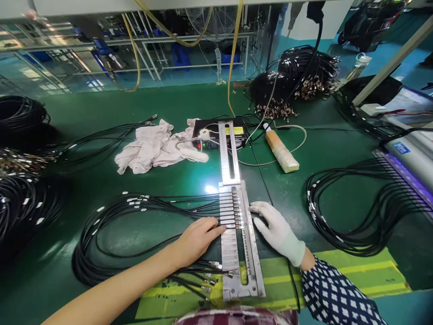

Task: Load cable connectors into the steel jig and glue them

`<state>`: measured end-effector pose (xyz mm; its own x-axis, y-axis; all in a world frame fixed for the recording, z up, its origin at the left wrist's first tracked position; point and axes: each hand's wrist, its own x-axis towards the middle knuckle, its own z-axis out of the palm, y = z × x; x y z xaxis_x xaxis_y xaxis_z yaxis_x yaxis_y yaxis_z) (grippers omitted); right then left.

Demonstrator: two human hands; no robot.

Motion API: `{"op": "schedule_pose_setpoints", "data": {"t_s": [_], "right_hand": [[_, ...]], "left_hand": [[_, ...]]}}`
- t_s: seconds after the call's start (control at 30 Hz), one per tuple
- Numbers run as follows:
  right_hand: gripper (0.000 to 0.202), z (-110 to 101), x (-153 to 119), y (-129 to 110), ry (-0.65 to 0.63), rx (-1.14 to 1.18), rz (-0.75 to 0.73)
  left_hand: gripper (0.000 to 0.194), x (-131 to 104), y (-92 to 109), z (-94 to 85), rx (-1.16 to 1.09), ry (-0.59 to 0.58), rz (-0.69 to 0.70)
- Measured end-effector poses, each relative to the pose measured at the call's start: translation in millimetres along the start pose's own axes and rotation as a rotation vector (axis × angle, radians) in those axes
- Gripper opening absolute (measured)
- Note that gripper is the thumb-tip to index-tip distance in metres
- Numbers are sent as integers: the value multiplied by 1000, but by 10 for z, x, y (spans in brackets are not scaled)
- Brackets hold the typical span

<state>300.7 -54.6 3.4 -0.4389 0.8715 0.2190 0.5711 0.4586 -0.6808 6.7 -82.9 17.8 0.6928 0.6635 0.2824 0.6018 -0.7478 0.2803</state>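
A long slotted metal fixture (231, 253) lies on the green bench, pointing away from me. Several thin black cables (189, 201) run in from the left and sit side by side in its grooves, their metal connectors (237, 208) lined up over the slot. My left hand (200, 238), bare, has its thumb and fingers closed around a cable at the fixture's left edge; the cable is mostly hidden beneath the fingers. Against the fixture's right edge rests my right hand (279, 232) in a white glove, fingers stretched out. Loose cable ends (207, 280) lie below my left wrist.
Behind the fixture stand a black control box (203, 131) and a crumpled white cloth (149, 146). A wrapped handle tool (280, 149) lies to the right. Cable bundles (20, 117) pile at left and at back right (304, 67). Looped cables (314, 212) lead into a silver machine (411, 153).
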Motion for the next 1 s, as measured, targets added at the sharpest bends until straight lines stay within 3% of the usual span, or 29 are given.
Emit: {"op": "schedule_pose_setpoints", "data": {"t_s": [0.33, 0.6, 0.8, 1.0], "right_hand": [[40, 82, -301, -136, -65, -169, -130], [46, 36, -229, -166, -114, -176, -168], [47, 26, -212, -178, -99, -178, -164], [45, 51, -234, -140, -95, -164, -155]], "left_hand": [[33, -62, 10, 82, 12, 55, 47], [32, -4, 18, 48, -32, 115, 67], [31, -22, 36, 45, 63, 96, 71], [34, -31, 17, 38, -90, 47, -2]]}}
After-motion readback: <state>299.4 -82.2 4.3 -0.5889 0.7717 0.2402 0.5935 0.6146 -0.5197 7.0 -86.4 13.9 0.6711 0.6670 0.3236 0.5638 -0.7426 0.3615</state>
